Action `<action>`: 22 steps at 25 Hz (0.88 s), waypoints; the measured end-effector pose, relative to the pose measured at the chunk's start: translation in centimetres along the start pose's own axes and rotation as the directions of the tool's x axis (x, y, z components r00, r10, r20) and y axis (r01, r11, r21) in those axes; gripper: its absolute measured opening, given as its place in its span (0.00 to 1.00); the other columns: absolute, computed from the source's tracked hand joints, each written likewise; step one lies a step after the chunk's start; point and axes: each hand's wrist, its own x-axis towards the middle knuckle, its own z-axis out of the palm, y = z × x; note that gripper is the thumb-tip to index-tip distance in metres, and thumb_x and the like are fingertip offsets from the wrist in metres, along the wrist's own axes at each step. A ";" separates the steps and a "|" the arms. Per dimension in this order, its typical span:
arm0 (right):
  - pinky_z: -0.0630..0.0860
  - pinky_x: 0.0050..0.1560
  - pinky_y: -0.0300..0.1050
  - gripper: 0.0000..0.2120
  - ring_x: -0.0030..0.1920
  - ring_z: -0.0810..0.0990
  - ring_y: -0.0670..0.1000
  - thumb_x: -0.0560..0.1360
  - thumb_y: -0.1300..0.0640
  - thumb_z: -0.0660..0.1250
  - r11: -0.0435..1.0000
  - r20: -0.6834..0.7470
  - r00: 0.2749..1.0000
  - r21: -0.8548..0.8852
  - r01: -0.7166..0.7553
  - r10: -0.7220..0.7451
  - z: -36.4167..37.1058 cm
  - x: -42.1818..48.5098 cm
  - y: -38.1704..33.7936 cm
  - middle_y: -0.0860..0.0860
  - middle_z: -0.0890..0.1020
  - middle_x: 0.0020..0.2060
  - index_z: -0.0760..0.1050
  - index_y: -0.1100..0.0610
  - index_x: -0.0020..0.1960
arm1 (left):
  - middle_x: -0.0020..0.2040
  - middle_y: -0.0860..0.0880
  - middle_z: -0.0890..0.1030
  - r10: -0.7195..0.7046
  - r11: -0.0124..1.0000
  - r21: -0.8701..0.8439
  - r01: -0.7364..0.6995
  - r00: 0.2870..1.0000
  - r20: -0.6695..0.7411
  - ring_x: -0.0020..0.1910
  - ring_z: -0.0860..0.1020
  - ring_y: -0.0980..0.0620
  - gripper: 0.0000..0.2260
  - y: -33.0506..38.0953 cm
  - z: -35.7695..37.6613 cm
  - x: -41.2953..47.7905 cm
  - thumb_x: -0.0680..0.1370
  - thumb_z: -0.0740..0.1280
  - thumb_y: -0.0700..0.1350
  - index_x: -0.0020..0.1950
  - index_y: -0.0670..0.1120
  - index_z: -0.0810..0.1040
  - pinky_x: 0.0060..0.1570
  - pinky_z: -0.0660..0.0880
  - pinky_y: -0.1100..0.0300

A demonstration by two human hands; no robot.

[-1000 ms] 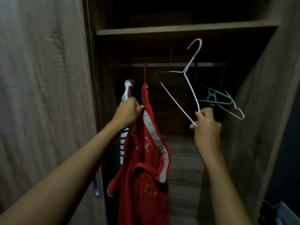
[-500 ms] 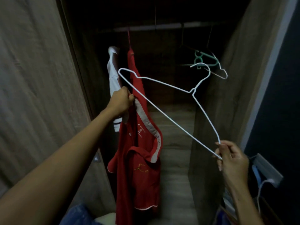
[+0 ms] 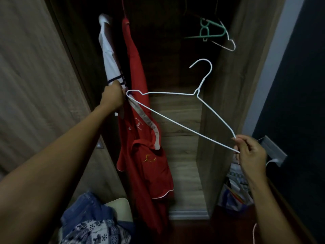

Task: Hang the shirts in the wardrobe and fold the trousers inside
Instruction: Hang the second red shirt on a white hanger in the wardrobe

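Swung round and lowered since half a second back: white wire hanger (image 3: 197,92), hook now pointing up, far corner just beside the left hand (image 3: 113,97). Pinched at the near corner by the right hand (image 3: 249,154), thumb and fingertips closed on thin, springy wire. Left hand curled round the collar edge of the red shirt (image 3: 140,138), a soft knit with grey trim, hung at the left side of the wardrobe (image 3: 219,111) against a white striped shirt (image 3: 108,59). Probably freed for the next garment, judging by denim trousers (image 3: 82,206) and patterned cloth (image 3: 95,231) heaped bottom left, outside the wardrobe. Green plastic hanger (image 3: 209,30) upper right, bare.
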 end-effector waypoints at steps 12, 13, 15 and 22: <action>0.69 0.36 0.27 0.08 0.33 0.75 0.37 0.73 0.59 0.64 0.913 0.131 0.918 -0.120 0.389 -0.374 4.9 -1.3 -2.8 0.47 0.79 0.34 0.80 0.60 0.42 | 0.52 0.32 0.76 0.234 0.972 0.043 -0.230 0.958 -0.165 0.51 0.75 0.35 0.10 2.8 -0.3 -2.2 0.80 0.60 0.42 0.54 0.35 0.72 0.45 0.70 0.47; 0.67 0.37 0.24 0.10 0.34 0.74 0.39 0.73 0.58 0.64 0.902 0.093 0.910 -0.124 0.413 -0.404 5.8 -1.5 -2.9 0.48 0.79 0.34 0.80 0.62 0.41 | 0.52 0.32 0.76 0.232 0.973 0.040 -0.229 0.955 -0.184 0.51 0.75 0.35 0.11 3.0 -0.4 -2.5 0.80 0.60 0.42 0.55 0.35 0.72 0.45 0.69 0.47; 0.65 0.38 0.21 0.06 0.35 0.74 0.41 0.72 0.63 0.66 0.888 0.021 0.898 -0.144 0.437 -0.439 7.3 -1.9 -3.1 0.50 0.79 0.33 0.81 0.65 0.41 | 0.52 0.34 0.75 0.223 0.974 0.018 -0.225 0.946 -0.235 0.51 0.74 0.35 0.11 3.0 -0.9 -3.0 0.80 0.60 0.43 0.54 0.36 0.72 0.45 0.69 0.46; 0.67 0.37 0.22 0.06 0.33 0.75 0.40 0.73 0.67 0.65 0.924 -0.100 0.919 -0.027 0.381 -0.382 11.1 -3.2 -4.7 0.51 0.79 0.32 0.81 0.63 0.43 | 0.46 0.36 0.76 0.301 0.933 -0.055 -0.355 0.857 -0.419 0.46 0.75 0.39 0.09 2.9 -3.8 -3.8 0.78 0.63 0.43 0.48 0.37 0.75 0.44 0.66 0.55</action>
